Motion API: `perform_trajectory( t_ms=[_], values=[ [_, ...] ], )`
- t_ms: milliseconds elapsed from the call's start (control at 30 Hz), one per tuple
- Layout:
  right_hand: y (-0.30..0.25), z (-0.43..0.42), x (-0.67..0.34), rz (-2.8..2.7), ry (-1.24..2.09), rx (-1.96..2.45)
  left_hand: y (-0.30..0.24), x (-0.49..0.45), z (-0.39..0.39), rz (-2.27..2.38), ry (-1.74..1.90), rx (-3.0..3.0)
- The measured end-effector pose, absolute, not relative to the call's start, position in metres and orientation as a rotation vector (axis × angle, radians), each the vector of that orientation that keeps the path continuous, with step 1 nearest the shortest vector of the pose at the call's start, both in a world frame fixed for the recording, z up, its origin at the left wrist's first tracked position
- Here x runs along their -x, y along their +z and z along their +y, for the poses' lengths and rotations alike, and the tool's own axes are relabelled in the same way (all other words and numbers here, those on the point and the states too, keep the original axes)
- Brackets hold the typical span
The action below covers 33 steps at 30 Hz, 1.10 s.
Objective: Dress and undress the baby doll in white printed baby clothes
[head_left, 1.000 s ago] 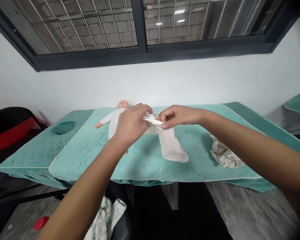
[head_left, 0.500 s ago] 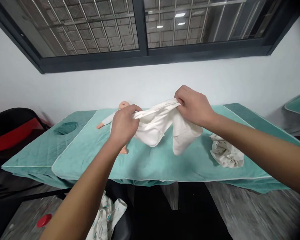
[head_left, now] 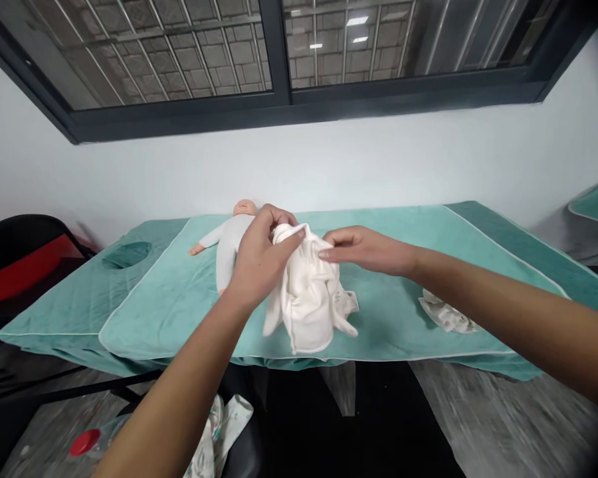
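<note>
Over the middle of the teal-covered bed (head_left: 403,335), a white garment (head_left: 311,309) hangs in loose folds between two bare hands. The left hand (head_left: 266,255) grips it at the top left, fabric pinched between the thumb on the near face and the fingers curled behind. The right hand (head_left: 363,251) pinches the upper right side between thumb and fingers, just beside the left hand. Below the grip the garment falls toward the near edge of the bed, a broad flap in the middle and narrower pieces sticking out left and right. Whether its lowest parts touch the bed, I cannot tell.

Farther off and to the left, a doll (head_left: 226,242) with a pale body lies on the bed, head toward the far wall (head_left: 303,166), one arm stretched left; the left hand hides part of it. On the right, a crumpled printed cloth (head_left: 446,315) lies partly hidden by the right forearm (head_left: 478,292). At the bed's left end is a dark oval hollow (head_left: 127,255), and beyond it a black and red chair (head_left: 30,265). Near, below the bed, are a patterned cloth (head_left: 232,428) and, farther left, a red lid (head_left: 84,442).
</note>
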State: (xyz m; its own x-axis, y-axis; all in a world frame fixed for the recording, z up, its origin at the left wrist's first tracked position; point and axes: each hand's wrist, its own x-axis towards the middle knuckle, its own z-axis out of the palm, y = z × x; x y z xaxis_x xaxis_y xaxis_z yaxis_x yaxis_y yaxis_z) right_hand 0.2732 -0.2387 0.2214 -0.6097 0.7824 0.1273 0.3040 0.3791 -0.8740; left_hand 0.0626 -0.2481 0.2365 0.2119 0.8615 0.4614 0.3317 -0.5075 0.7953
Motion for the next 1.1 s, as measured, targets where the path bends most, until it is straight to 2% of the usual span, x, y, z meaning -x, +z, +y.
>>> perform_trajectory(
  t_ms=[200, 267, 367, 467, 533, 633, 733, 900, 1100],
  values=[
    [0.213, -0.222, -0.279, -2.092, 0.334, 1.277, 0.230, -0.053, -0.240, 1.291, 1.180, -1.975],
    [0.212, -0.216, -0.291, -2.128, 0.206, 1.293, 0.229, -0.047, -0.236, 1.334, 1.182, -2.064],
    [0.205, -0.208, -0.315, -2.127, 0.068, 1.337, 0.225, -0.037, -0.231, 1.403, 1.001, -2.351],
    [0.195, -0.206, -0.334, -2.047, 0.085, 1.424, 0.217, -0.030, -0.226, 1.636, 0.927, -2.537],
    [0.191, -0.208, -0.343, -1.974, 0.175, 1.462, 0.210, -0.027, -0.223, 1.765, 1.097, -2.520],
    [0.191, -0.213, -0.353, -1.832, 0.232, 1.448, 0.202, -0.023, -0.217, 1.680, 1.410, -2.349],
    [0.196, -0.218, -0.363, -1.669, 0.215, 1.460, 0.199, -0.020, -0.212, 1.617, 1.491, -2.129],
    [0.198, -0.223, -0.383, -1.687, 0.240, 1.640, 0.195, -0.012, -0.208, 1.668, 1.285, -2.041],
    [0.173, -0.211, -0.399, -1.761, 0.485, 1.827, 0.169, -0.005, -0.174, 1.643, 0.774, -2.105]
  ],
)
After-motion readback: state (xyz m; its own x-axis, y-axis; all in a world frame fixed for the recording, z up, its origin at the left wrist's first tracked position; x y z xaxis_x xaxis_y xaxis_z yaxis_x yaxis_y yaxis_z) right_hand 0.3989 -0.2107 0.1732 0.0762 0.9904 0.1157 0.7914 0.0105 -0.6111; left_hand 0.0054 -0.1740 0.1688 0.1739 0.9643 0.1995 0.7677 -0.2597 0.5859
